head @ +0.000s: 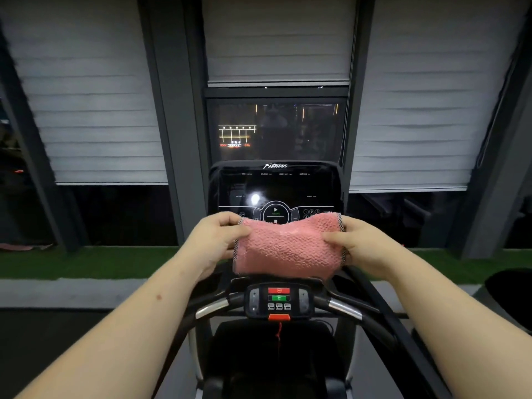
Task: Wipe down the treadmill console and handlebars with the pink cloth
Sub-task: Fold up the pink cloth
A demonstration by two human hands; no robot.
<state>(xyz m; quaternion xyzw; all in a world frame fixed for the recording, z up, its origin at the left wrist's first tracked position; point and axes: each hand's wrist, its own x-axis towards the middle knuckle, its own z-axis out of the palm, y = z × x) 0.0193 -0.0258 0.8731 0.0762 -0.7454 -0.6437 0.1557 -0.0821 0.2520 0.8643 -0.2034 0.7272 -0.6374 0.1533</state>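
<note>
Pink terry cloth (289, 246): stretched left-right, pinched by left hand (214, 237) and right hand (361, 240).
Glossy black console (275, 191): just beyond, centred, equally near both.

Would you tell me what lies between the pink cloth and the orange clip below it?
In the head view, a small black button panel, red button above green, lies between the pink textured cloth and the orange plastic clip.

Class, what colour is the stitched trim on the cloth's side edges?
Dark-and-white speckled stitching edges the pink cloth, seen best in the head view.
</note>
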